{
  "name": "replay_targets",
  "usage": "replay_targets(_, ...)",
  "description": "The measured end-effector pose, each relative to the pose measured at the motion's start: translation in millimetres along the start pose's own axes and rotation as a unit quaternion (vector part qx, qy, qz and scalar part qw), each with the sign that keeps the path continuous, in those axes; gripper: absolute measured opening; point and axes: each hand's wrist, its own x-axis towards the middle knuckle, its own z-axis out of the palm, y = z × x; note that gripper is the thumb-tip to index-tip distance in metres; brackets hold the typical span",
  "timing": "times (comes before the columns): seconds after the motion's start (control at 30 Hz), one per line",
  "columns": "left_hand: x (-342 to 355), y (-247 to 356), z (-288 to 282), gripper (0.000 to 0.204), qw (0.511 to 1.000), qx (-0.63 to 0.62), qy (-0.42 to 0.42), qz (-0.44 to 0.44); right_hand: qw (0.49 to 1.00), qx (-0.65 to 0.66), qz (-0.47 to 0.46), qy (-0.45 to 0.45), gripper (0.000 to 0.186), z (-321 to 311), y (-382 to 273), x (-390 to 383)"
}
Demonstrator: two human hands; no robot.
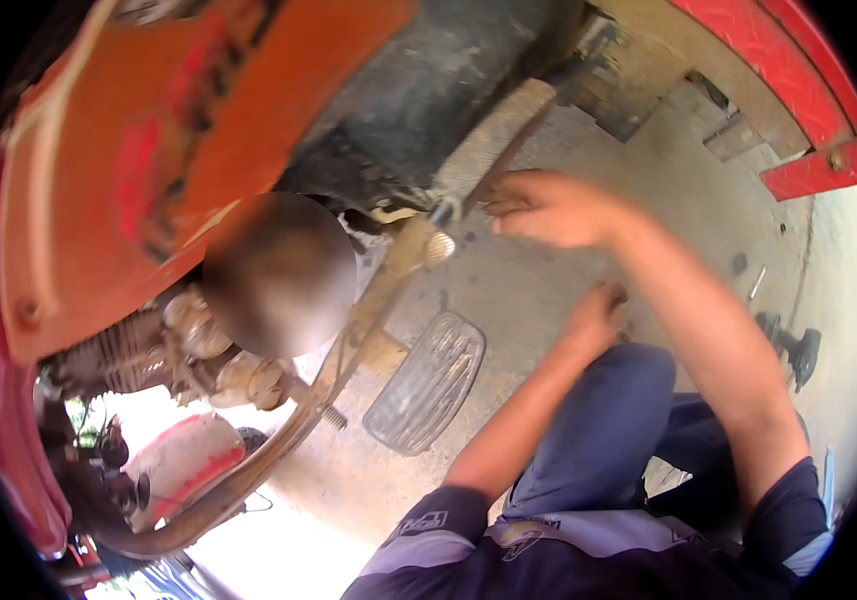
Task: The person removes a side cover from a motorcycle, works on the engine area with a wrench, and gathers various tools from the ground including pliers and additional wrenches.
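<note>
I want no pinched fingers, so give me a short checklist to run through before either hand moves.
1. Right hand clear of the rubber-covered peg: cannot tell; fingers are close by, contact unclear.
2. Left hand clear of the ribbed pedal: ok; it is beside the knee, apart from the pedal.
3. Right fingertips sharply visible: not ok; they are blurred.
4. Pedal top uncovered: ok; nothing lies on it.
5. Curved metal bar firmly fixed: cannot tell from this view.

Single head view (wide fisheye); looks down toward floor (509, 290); close range
</note>
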Motion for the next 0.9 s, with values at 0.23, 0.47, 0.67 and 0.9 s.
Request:
replay_targets(0.23,-125,83,-155,0.017,0.93,-0.139,0.337,-0.052,0.995,0.037,0.087,0.019,0.044,4,-10,-11)
replay_targets(0.47,-124,110,-231,0.025,0.855,0.199,0.477,-0.028,0.98,0.172,0.063,0.077,0.042,22,-10,-9)
replay_targets(0.67,-88,85,-261,0.031,0.935,-0.106,0.335,-0.044,0.983,0.151,0.087,0.067,0.042,19,-13,-5)
replay_targets(0.9,-77,71,-287,0.031,0.952,0.0,0.286,-0.113,0.981,0.178,0.06,0.051,0.039,19,-17,-3)
